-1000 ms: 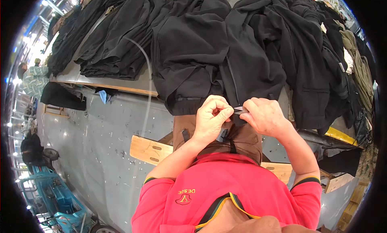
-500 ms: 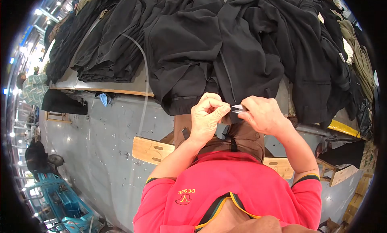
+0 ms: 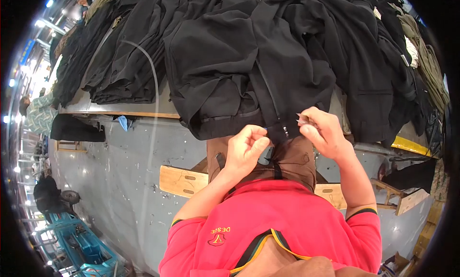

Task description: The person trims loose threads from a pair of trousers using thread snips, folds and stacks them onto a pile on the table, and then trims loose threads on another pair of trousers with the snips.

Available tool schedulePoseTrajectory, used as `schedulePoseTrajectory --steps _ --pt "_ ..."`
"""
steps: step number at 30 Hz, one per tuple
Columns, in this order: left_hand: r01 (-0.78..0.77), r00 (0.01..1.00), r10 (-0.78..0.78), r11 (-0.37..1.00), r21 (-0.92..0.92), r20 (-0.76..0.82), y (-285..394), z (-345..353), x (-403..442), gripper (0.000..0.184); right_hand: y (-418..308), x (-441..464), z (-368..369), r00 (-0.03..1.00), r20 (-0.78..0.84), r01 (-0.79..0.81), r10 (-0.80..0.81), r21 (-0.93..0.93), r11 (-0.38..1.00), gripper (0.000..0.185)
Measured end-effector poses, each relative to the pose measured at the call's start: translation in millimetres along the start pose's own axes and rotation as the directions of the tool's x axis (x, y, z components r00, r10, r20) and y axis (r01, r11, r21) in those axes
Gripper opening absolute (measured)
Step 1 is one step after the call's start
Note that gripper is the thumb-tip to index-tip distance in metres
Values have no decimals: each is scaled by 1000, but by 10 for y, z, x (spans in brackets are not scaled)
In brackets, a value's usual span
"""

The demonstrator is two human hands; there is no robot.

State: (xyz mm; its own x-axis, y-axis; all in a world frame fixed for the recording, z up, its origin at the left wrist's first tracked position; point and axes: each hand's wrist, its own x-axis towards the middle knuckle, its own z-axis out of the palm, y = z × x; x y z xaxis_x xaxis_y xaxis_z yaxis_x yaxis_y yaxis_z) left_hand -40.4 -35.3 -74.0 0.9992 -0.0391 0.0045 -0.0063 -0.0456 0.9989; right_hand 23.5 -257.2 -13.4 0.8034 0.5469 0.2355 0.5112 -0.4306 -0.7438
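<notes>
A black garment (image 3: 215, 52) hangs over the table's front edge toward my lap, with small shiny metal pieces (image 3: 286, 131) at its lower edge. My left hand (image 3: 247, 150) is closed in a pinch at the garment's edge, left of the metal pieces. Small pointed snips (image 3: 300, 119) are held in my right hand (image 3: 323, 133), a short way right of those pieces. Only the tips of the snips show; the rest is inside the fingers.
More black garments (image 3: 129, 61) lie heaped on the table (image 3: 163, 102). Below are a wooden bench (image 3: 182, 181) and a wooden stool (image 3: 412, 200). A teal vehicle (image 3: 81, 243) stands at lower left. Another person's patterned sleeve (image 3: 42, 113) shows at far left.
My right hand has moved right and slightly up with the snips, away from my left hand. The garment's edge with the metal pieces now shows between the hands.
</notes>
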Motion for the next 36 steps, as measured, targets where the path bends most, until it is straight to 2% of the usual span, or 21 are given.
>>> schedulePoseTrajectory --steps 2,3,6,7,9,15,24,30,33,36 --pt "146 980 -163 980 137 116 -77 24 -7 24 -10 -127 53 998 -57 16 -18 -21 1000 29" --pt "245 953 -251 968 55 167 14 69 18 27 12 -174 105 995 -79 50 -55 -58 997 31" --pt "368 913 -265 863 -347 310 -20 142 79 27 72 -320 134 992 -66 90 -110 -251 964 29" --pt "379 918 -288 839 -390 272 34 194 79 30 111 -371 154 992 -70 76 -103 -311 947 28" --pt "390 913 -290 826 -407 287 27 190 84 30 128 -445 200 991 -96 49 -96 -408 912 23" --pt "390 911 -279 823 -413 304 1 208 79 27 139 -507 269 993 -56 60 -99 -479 876 24" --pt "374 912 -231 807 -456 339 -124 185 95 23 133 -510 383 985 -92 88 -145 -454 886 24" --pt "332 922 -192 838 -433 336 -117 205 93 21 127 -493 444 978 -161 50 -133 -436 898 22" --pt "328 922 -188 845 -423 340 -118 200 93 21 120 -478 436 983 -136 43 -126 -493 869 20" --pt "327 922 -189 847 -420 339 -88 206 82 20 134 -468 369 999 -7 36 -46 -500 865 19"
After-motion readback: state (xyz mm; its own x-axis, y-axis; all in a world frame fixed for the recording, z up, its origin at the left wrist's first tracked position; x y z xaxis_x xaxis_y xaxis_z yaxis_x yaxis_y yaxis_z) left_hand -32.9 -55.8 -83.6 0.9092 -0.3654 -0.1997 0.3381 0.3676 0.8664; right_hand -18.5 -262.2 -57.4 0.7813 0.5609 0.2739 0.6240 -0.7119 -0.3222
